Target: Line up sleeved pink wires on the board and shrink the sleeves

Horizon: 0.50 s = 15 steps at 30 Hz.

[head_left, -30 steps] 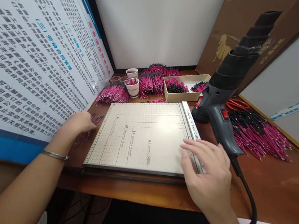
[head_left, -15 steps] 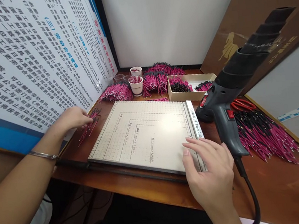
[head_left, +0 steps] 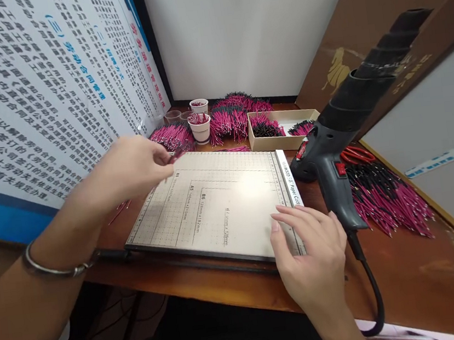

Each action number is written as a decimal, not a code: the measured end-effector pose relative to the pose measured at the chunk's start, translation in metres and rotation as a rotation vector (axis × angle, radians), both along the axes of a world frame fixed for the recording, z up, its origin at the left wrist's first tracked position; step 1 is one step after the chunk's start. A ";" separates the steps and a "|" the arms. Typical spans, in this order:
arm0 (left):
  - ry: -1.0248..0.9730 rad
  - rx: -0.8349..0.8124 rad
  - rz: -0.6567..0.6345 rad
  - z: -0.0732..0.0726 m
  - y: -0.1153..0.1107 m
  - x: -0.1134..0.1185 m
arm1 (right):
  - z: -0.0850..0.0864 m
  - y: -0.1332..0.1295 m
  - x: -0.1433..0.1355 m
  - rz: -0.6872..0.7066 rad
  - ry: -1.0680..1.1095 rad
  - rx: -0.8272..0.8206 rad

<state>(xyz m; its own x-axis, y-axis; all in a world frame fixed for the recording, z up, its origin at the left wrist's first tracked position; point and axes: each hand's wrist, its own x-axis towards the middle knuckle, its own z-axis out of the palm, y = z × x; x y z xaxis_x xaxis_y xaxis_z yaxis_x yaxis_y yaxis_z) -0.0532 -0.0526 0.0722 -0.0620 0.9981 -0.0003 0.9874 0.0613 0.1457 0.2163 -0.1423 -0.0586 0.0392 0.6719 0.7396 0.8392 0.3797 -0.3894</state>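
Note:
My left hand (head_left: pixel 133 167) is raised over the left far part of the paper cutter (head_left: pixel 238 190). Thumb and fingers pinch a pink and black wire (head_left: pixel 176 154), slightly blurred and mostly hidden by the hand. Below that wrist, a few loose pink wires (head_left: pixel 120 210) lie on the wooden table beside the cutter's left edge. My right hand (head_left: pixel 313 250) has its fingers spread over the near right corner of the cutter, with nothing in it. To its right stands a black heat gun (head_left: pixel 335 178), nozzle tilted up.
Behind the cutter are a bundle of pink wires (head_left: pixel 173 138), a paper cup (head_left: pixel 201 132) holding small pink pieces, and an open cardboard box (head_left: pixel 275 142) with more wires. Right of the heat gun lie red-handled pliers (head_left: pixel 356 154) and a large wire pile (head_left: pixel 392 199). A power cord (head_left: pixel 374 290) hangs nearby.
My left hand has lifted from the loose wires and moved right, over the cutter, carrying a wire. My right hand stays over the cutter's corner. The view has shifted slightly.

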 end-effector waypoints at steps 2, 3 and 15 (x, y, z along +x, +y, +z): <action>0.050 -0.047 -0.077 -0.003 -0.005 0.029 | 0.000 -0.001 0.000 -0.002 -0.003 -0.005; 0.141 -0.071 -0.185 -0.006 -0.008 0.042 | 0.000 -0.001 0.000 -0.002 -0.005 -0.009; 0.078 -0.127 -0.289 -0.025 -0.009 0.048 | 0.002 0.000 0.002 0.006 -0.027 -0.010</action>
